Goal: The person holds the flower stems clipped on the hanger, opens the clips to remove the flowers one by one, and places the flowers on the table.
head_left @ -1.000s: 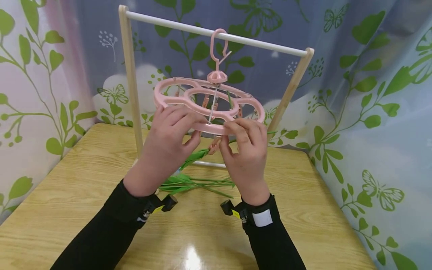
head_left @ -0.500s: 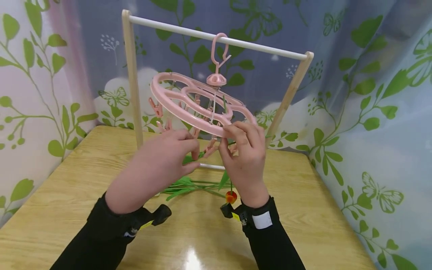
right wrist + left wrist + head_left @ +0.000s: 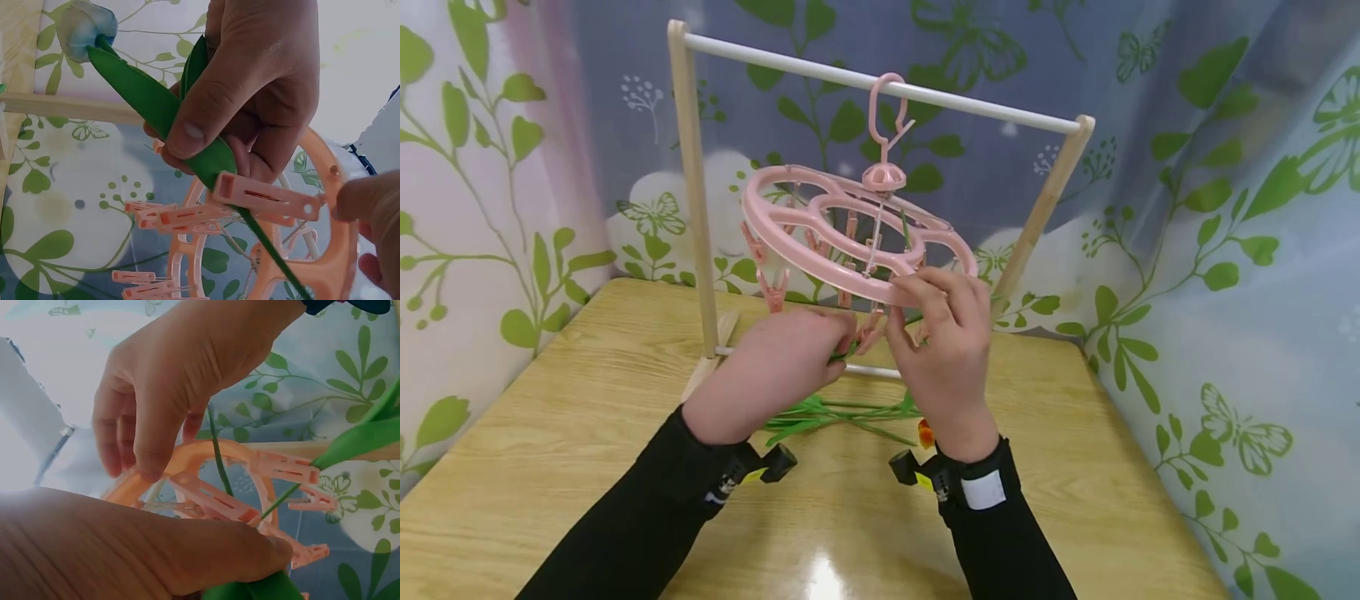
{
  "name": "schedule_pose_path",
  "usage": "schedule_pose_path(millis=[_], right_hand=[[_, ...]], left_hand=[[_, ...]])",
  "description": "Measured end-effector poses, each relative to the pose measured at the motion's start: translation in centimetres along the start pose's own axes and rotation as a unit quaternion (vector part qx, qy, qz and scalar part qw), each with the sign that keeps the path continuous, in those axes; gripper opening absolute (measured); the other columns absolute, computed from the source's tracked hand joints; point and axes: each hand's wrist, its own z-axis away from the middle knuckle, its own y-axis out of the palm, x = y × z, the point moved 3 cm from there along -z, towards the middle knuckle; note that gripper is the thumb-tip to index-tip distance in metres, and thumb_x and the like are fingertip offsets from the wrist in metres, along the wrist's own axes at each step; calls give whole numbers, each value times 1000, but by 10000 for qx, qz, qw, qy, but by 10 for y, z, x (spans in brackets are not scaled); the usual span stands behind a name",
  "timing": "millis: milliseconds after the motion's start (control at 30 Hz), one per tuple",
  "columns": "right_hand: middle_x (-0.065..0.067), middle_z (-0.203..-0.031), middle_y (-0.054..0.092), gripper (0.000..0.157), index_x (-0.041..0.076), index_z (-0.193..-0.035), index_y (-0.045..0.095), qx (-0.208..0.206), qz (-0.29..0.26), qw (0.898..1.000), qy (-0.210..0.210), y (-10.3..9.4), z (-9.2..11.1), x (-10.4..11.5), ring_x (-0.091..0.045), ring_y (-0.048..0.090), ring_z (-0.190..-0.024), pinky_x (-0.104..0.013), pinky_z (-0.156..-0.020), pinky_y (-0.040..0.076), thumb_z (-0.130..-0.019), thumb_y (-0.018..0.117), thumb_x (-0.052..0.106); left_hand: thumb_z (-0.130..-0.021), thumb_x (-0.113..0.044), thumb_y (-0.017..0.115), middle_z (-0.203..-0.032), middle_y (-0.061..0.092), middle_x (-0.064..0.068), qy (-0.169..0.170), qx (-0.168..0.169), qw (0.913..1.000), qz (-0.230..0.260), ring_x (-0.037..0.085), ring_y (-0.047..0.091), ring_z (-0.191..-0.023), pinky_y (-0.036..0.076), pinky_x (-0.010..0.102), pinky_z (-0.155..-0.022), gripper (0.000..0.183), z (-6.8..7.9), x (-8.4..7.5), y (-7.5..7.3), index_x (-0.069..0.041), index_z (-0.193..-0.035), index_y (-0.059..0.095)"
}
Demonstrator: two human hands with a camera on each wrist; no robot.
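Note:
A pink round drying hanger (image 3: pixel 820 265) hangs tilted by its hook, its near edge lowered. My right hand (image 3: pixel 947 358) grips that near rim between thumb and fingers. Below the rim, my left hand (image 3: pixel 775 367) pinches the leaf and stem of an artificial tulip with a pale blue head (image 3: pixel 87 28). A pink clothespin (image 3: pixel 265 199) sits over this tulip's stem, just beside my left fingers. Close to my right wrist hangs an orange-red tulip head (image 3: pixel 926 433), partly hidden by the hand.
The hanger hooks over the white rod (image 3: pixel 805 62) of a wooden stand (image 3: pixel 692 183). Several more clothespins (image 3: pixel 772 290) dangle from the hanger. Green flower stems (image 3: pixel 820 412) lie on the wooden table (image 3: pixel 1075 467) behind the hands. Leaf-patterned curtains (image 3: pixel 1247 250) surround the table.
My left hand has let go of the hanger's rim, moved down and taken hold of the pale blue tulip. The hanger's left side has swung into view with its clothespins. My right hand stays put.

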Motion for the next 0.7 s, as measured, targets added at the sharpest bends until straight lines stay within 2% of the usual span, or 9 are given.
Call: schedule_pose_path(millis=[167, 300, 400, 500, 600, 700], right_hand=[[-14, -106, 63, 19, 5, -104, 66, 250, -555, 9976, -315, -4, -3, 5, -29, 55, -90, -39, -79, 44, -86, 72, 5], [-7, -92, 66, 12, 5, -97, 67, 671, -982, 9922, -364, -5, -3, 9, -18, 59, -78, -29, -68, 50, -86, 71, 5], [-3, -87, 68, 9, 8, -98, 69, 1213, -759, 9895, -212, -6, -2, 11, -12, 59, -71, -25, -64, 50, -89, 70, 11], [1, -85, 69, 8, 12, -97, 70, 1791, -181, 9837, 59, -6, -2, 7, -9, 59, -69, -24, -61, 48, -91, 70, 17], [2, -87, 71, 9, 15, -98, 73, 2299, 212, 9722, 397, -7, -1, 2, -8, 60, -68, -23, -60, 48, -92, 70, 21], [3, -91, 73, 16, 16, -105, 74, 2785, 370, 9570, 719, -8, 0, -1, -7, 62, -68, -23, -60, 49, -92, 71, 25]], left_hand=[[-88, -22, 76, -71, 56, -5, 159, -122, 9997, -162, 11, 52, -58, 39, 27, -50, 20, 2, 1, -2, -16, -101, 62], [-87, -24, 78, -71, 56, -4, 152, 13, 9997, -196, 11, 51, -57, 40, 26, -49, 28, 5, 2, -2, -15, -107, 61], [-87, -26, 78, -72, 57, -5, 195, 135, 9996, -139, 10, 51, -57, 40, 26, -50, 29, 7, 3, -3, -15, -108, 61], [-86, -26, 79, -74, 58, -5, 165, 278, 9995, -47, 9, 50, -56, 39, 25, -50, 30, 9, 4, -6, -16, -109, 61], [-86, -25, 80, -76, 60, -6, 146, 350, 9993, -1, 9, 50, -56, 39, 25, -50, 31, 11, 5, -9, -18, -110, 62], [-86, -25, 80, -81, 63, -7, 188, 321, 9993, 8, 8, 52, -58, 41, 26, -51, 30, 12, 5, -10, -20, -110, 63]])
